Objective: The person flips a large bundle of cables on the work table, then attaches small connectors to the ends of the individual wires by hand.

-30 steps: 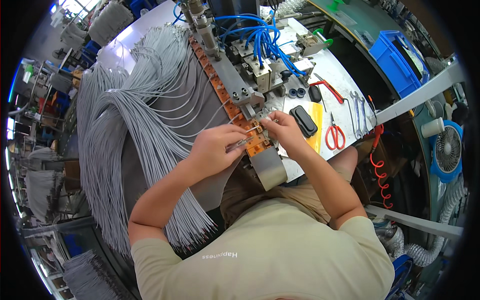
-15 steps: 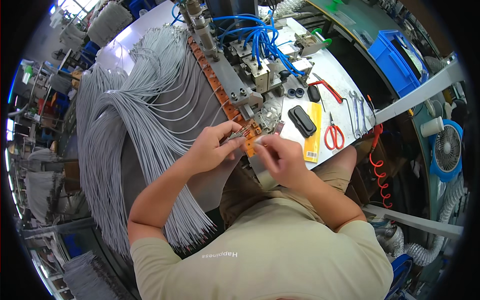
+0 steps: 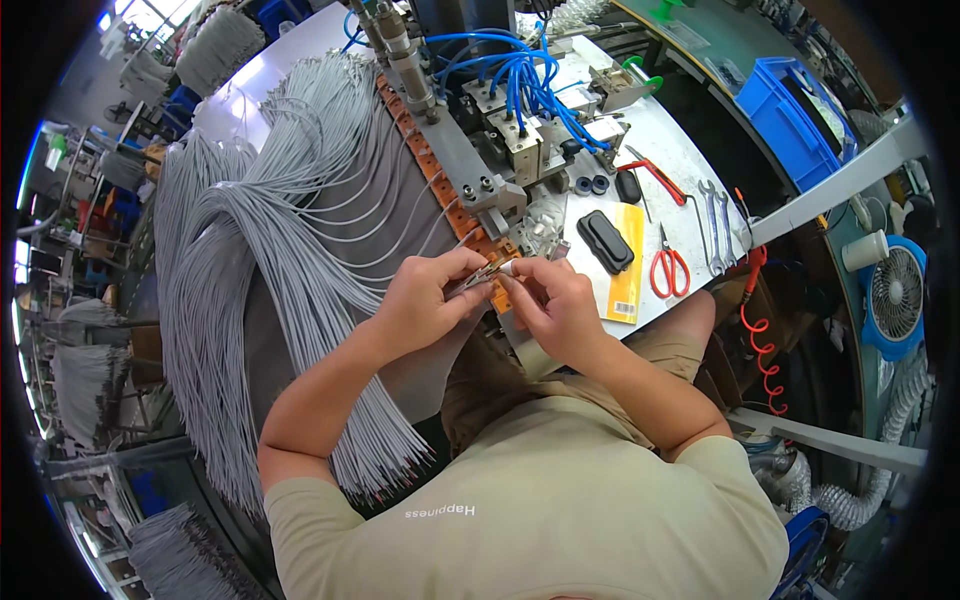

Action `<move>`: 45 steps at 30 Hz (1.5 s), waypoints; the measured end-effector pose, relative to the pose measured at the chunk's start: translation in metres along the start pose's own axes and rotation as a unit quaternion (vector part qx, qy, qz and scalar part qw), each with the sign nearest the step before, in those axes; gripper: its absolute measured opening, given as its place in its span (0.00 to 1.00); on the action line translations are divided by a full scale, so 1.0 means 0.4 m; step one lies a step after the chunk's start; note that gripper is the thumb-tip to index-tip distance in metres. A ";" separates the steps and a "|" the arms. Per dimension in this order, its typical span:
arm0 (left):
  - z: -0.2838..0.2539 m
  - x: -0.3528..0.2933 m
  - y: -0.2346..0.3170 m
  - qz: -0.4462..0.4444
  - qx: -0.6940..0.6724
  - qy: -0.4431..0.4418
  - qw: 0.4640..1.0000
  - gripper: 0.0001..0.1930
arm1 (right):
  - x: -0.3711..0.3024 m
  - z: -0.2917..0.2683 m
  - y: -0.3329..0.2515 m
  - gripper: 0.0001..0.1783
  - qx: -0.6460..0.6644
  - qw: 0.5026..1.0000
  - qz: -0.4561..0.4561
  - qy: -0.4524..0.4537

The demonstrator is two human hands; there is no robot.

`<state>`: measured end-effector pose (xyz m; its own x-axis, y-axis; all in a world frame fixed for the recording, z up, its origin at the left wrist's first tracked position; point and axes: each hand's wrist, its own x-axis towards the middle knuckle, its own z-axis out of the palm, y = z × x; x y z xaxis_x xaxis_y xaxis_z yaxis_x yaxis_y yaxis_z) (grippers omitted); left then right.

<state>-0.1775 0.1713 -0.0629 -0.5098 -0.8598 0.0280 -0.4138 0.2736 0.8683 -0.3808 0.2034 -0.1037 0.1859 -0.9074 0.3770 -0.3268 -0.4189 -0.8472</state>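
Observation:
My left hand point(image 3: 420, 302) is closed in a pinch around the wire ends of a grey cable, whose thin wires point(image 3: 483, 274) show at the fingertips. My right hand point(image 3: 558, 312) pinches at the same spot, with something small and whitish at its fingertips that I cannot make out. Both hands meet over the near end of an orange fixture strip point(image 3: 440, 188), which has several cables laid across it. Left of the strip, a thick bundle of grey cables point(image 3: 270, 225) spreads over the table and hangs past its edge.
Beyond my hands stands a metal machine point(image 3: 520, 150) with blue air hoses point(image 3: 515, 75). Right of it lie a black case point(image 3: 604, 243) on a yellow card point(image 3: 626, 290), red-handled scissors point(image 3: 668, 270), pliers point(image 3: 660, 180) and wrenches point(image 3: 716, 225). A blue fan point(image 3: 893, 295) stands farther right.
My right hand has moved slightly left, bringing its fingertips against the wires in my left hand. The left hand stays almost in place.

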 end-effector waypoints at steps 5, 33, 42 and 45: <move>0.002 -0.001 -0.006 0.017 0.042 0.022 0.999 0.09 | 0.004 0.001 -0.007 0.06 0.010 1.000 0.017 -0.016; 0.002 0.000 -0.011 0.061 0.085 0.005 0.994 0.07 | 0.020 -0.010 -0.003 0.06 0.037 0.994 0.073 -0.077; -0.008 0.004 0.009 -0.018 -0.033 -0.049 0.998 0.08 | 0.037 -0.011 0.028 0.07 -0.052 0.993 -0.102 -0.032; -0.003 0.002 -0.001 0.064 0.047 0.014 0.997 0.08 | 0.050 -0.011 0.035 0.07 -0.096 0.986 -0.135 -0.004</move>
<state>-0.1769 0.1700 -0.0625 -0.5427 -0.8265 0.1496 -0.4161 0.4193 0.8069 -0.3855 0.1792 -0.1062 0.2976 -0.7620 0.5752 -0.4332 -0.6447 -0.6299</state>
